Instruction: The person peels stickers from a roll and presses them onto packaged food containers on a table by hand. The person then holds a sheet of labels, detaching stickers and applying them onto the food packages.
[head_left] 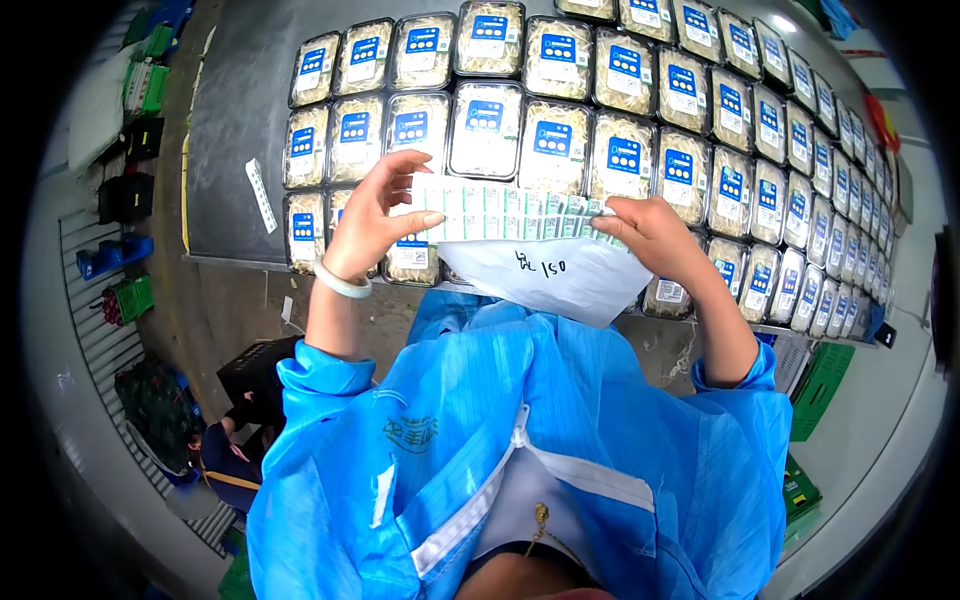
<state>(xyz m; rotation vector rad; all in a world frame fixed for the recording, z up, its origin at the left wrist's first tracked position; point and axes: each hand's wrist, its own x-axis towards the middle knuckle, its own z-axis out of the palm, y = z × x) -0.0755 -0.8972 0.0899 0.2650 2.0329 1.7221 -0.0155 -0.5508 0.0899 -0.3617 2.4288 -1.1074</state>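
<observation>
Between my two hands stretches a sheet of small green-and-white labels point(510, 212), held above the near edge of the table. My left hand point(372, 218) is closed on its left end, thumb in front and fingers behind. The right end is pinched in my right hand point(655, 238). Below the labels hangs white paper point(545, 275) with handwriting that includes "150". Just beyond lie clear-topped packs point(485, 128) of pale, shredded-looking food, each with a blue-and-white label. The sheet and my hands cover parts of the nearest packs.
Rows of packs point(770, 200) run across the dark table point(235, 110) to the right. A loose label strip point(261, 196) lies at the table's left. Crates point(130, 300) stand along the left side, and a person point(225, 455) is low at the left. A green crate point(822, 390) stands at the right.
</observation>
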